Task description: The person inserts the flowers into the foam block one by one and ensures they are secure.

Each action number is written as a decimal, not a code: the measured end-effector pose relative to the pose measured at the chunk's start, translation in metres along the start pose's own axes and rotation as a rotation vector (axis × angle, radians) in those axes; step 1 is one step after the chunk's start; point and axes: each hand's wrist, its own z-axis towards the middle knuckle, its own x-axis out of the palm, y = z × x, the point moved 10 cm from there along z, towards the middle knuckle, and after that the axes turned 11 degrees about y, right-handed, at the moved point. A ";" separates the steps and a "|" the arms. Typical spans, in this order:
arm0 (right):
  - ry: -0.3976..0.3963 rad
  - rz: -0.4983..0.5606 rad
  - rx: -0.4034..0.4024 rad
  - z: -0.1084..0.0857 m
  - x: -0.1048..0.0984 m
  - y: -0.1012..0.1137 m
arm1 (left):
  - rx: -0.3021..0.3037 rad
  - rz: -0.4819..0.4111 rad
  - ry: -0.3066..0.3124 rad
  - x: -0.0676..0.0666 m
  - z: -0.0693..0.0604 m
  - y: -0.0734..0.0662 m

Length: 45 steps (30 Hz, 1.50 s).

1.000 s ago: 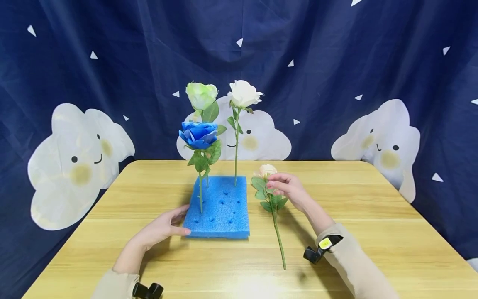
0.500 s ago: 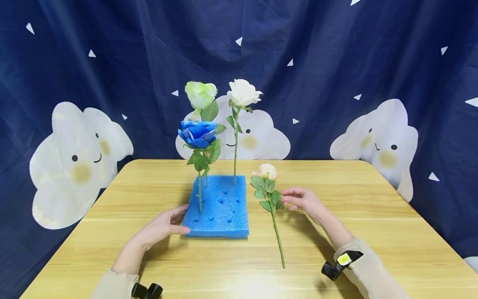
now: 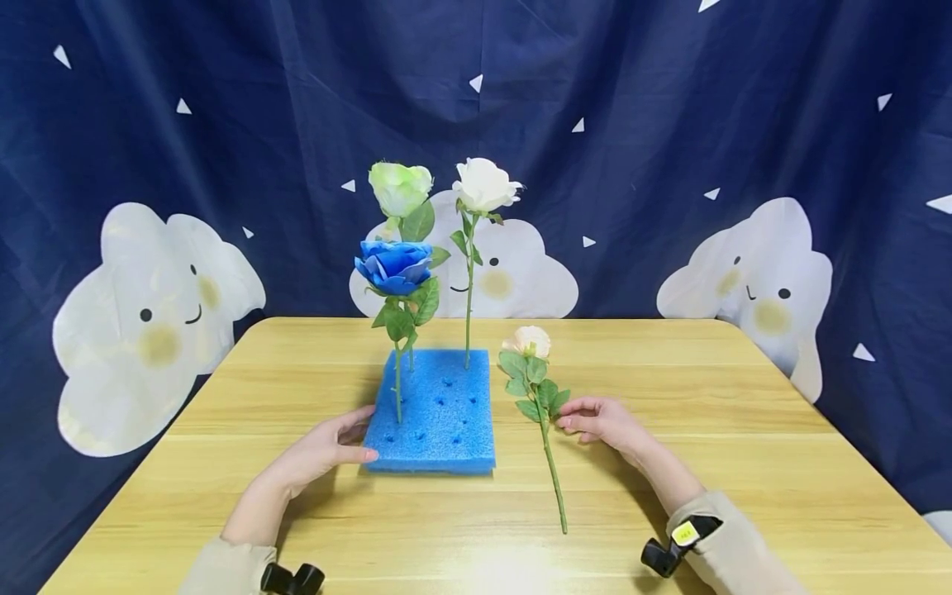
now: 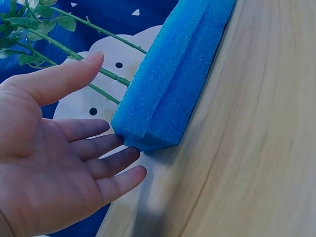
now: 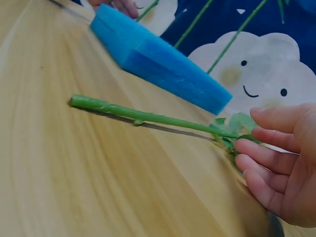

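Note:
A blue foam block (image 3: 431,450) with several holes stands on the table. A blue rose (image 3: 396,268), a green-white rose (image 3: 400,188) and a white rose (image 3: 485,186) stand upright in it. My left hand (image 3: 320,453) is at the block's left side, fingers relaxed and fingertips at the foam's corner in the left wrist view. Right of the block, a pale pink rose (image 3: 532,341) lies flat, its bare stem (image 5: 163,118) pointing toward me. Beside its leaves is my right hand (image 3: 606,426), fingers loosely bent; in the right wrist view nothing is plainly gripped.
The wooden table (image 3: 714,397) extends to both sides of the block. Behind it hangs a dark blue curtain (image 3: 632,49) with smiling white clouds. A black wrist camera (image 3: 680,545) sits on the right sleeve, another (image 3: 293,578) on the left.
My right hand has left the pink rose's head, moved right, then slightly toward me along the leaves. The rose lies in the same place. My left hand stays by the block.

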 end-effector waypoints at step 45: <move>-0.188 -0.666 0.121 0.010 0.014 0.017 | -0.004 -0.097 0.008 -0.001 0.000 0.001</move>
